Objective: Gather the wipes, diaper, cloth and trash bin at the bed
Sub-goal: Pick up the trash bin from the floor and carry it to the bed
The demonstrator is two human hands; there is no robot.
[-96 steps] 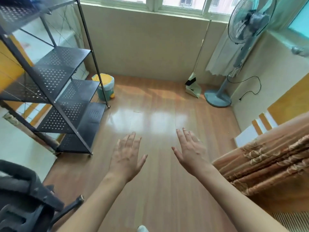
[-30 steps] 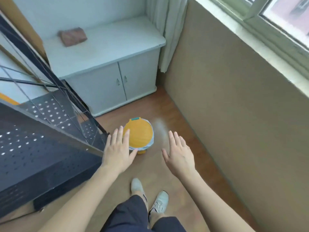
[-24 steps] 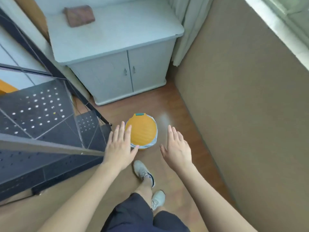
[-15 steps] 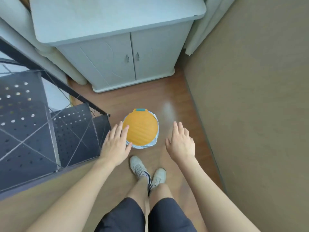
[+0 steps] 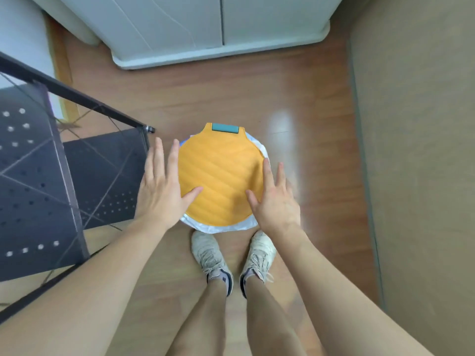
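The trash bin (image 5: 221,173) stands on the wooden floor right in front of my feet. It has a round orange ribbed lid with a teal hinge tab at the far side and a white bag liner showing around the rim. My left hand (image 5: 160,188) is spread at the bin's left side, thumb over the lid's edge. My right hand (image 5: 275,201) is spread at its right side, thumb over the lid too. Neither hand grips the bin. No wipes, diaper or cloth are in view.
A dark perforated metal shelf rack (image 5: 51,181) stands close on the left, its leg near the bin. A pale cabinet (image 5: 218,29) fills the far side. A beige wall (image 5: 416,150) runs along the right. My white sneakers (image 5: 213,255) stand just behind the bin.
I have bent down over the bin, which now looks much larger. Both hands have dropped from above it to either side of the lid.
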